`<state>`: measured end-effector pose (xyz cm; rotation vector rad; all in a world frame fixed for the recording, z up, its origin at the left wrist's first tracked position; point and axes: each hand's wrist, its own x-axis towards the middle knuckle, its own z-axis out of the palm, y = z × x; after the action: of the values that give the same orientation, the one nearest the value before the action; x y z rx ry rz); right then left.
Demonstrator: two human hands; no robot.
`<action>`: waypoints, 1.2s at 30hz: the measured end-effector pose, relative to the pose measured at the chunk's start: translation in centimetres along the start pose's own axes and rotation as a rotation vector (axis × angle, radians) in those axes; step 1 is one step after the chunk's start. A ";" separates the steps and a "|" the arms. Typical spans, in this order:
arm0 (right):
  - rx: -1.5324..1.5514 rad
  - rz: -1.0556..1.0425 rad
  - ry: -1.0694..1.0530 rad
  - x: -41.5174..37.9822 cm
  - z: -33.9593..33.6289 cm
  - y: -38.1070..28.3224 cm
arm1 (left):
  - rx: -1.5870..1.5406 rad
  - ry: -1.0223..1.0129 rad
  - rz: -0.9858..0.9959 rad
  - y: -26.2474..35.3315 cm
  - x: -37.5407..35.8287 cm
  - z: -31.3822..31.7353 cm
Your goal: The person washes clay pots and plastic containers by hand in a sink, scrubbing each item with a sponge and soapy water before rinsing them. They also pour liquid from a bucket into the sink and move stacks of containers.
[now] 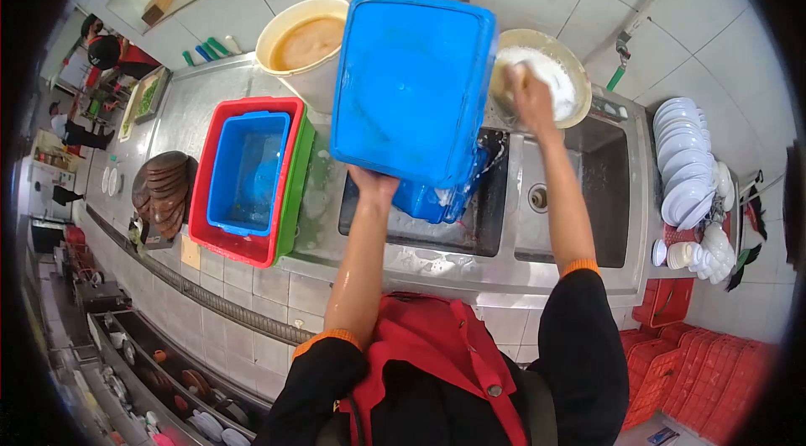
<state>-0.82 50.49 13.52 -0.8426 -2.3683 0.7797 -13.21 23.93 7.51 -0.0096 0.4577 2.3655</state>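
Note:
My left hand point(374, 183) grips the lower edge of a blue plastic tub point(407, 89), held up over the sink with its flat underside towards me. My right hand point(531, 97) is at a round basin point(579, 76) of white suds; it closes on what looks like a yellowish sponge point(509, 79), blurred by motion. Another blue tub point(420, 201) lies in the left sink bowl point(478, 236), partly hidden behind the raised one. To the left, a blue tub point(248, 169) sits inside a red tub point(200, 194), with a green one point(294, 223) underneath.
A white bucket point(312, 81) of brownish liquid stands behind the tubs. The right sink bowl point(596, 194) has a drain. White plates point(684, 160) are stacked at the right, above red crates point(672, 370). Brown dishes point(166, 186) lie far left. Other people point(105, 51) are in the background.

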 end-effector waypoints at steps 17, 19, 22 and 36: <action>0.821 0.580 -0.193 10.4 3.1 11.9 | 0.489 0.255 0.368 6.2 -4.4 2.8; 1.076 0.508 -0.103 6.7 0.0 3.7 | 0.668 0.232 0.454 6.0 -4.1 3.2; 0.746 -0.109 -0.100 1.3 1.2 -4.7 | 1.071 0.254 0.628 3.8 -2.2 3.8; 0.138 0.086 0.159 7.2 12.8 0.6 | 1.239 0.153 0.614 4.5 -3.8 3.7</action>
<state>-13.39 51.36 5.95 -0.9168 -2.1255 0.8668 -12.91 19.65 12.93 0.5859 2.1472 2.2027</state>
